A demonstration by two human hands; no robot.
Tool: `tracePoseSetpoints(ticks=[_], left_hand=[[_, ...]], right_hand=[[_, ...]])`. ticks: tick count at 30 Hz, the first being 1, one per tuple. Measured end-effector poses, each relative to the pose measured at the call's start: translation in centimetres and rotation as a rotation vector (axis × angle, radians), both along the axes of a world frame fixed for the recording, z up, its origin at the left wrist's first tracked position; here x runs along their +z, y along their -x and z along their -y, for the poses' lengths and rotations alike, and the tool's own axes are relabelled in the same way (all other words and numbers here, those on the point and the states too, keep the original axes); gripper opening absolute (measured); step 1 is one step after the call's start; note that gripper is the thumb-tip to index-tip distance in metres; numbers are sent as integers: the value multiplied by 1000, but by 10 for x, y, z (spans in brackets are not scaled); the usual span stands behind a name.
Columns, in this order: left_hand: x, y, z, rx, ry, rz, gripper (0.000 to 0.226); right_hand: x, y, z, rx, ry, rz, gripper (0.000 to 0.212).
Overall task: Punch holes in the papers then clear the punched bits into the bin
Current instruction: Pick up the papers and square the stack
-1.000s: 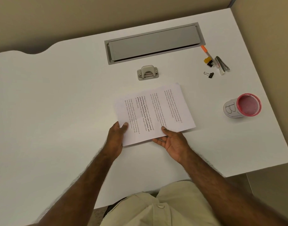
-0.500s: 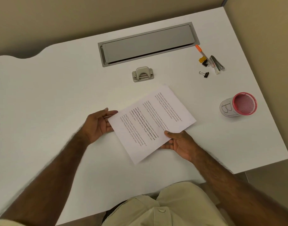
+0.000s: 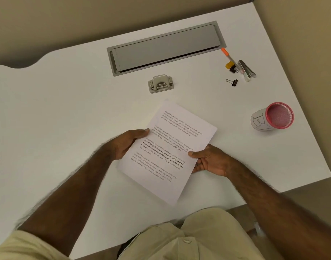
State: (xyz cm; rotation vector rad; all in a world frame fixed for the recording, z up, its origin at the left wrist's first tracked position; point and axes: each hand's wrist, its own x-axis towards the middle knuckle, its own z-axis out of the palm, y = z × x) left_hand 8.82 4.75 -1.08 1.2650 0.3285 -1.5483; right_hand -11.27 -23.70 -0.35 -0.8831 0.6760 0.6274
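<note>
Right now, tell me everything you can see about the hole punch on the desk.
The hole punch is small, grey-beige and looks like metal, with a flat rectangular base, a rounded press lever on top and small fittings at each end. It stands upright on the white desk, between the grey cable tray behind it and the papers in front. Nothing touches it; both hands are on the papers. No paper is in it.

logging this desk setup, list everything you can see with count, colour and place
papers: one held stack, white, printed, desk centre
hole punch: 1, grey, beyond the papers
bin: 1, pink mesh, white label, right
cable tray lid: 1, grey, desk back
binder clips: 2 black, back right
pen: 1, orange cap, back right
stapler: 1, silver, back right
yellow item: 1, unclear, by the pen
desk: 1, white
left hand: holds the papers' left edge
right hand: holds their right edge
</note>
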Motion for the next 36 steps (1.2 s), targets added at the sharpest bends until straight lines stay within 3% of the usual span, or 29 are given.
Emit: tracePoseSetpoints(ticks=[3, 6, 11, 21, 25, 36], left_hand=[[3, 7, 5, 19, -13, 86, 26], [4, 12, 8, 61, -26, 156, 17], [4, 15, 8, 90, -20, 213, 19], [-3, 31, 6, 209, -24, 245, 22], [-5, 41, 10, 231, -39, 250, 23], [-6, 45, 8, 202, -77, 297, 32]], right_hand=[[2, -4, 2, 22, 14, -2, 41], [2, -7, 4, 32, 38, -12, 41], [6, -9, 3, -3, 63, -8, 38], [11, -2, -27, -317, 136, -72, 48], [11, -3, -42, -379, 237, -100, 39], [12, -4, -34, -263, 385, -138, 23]])
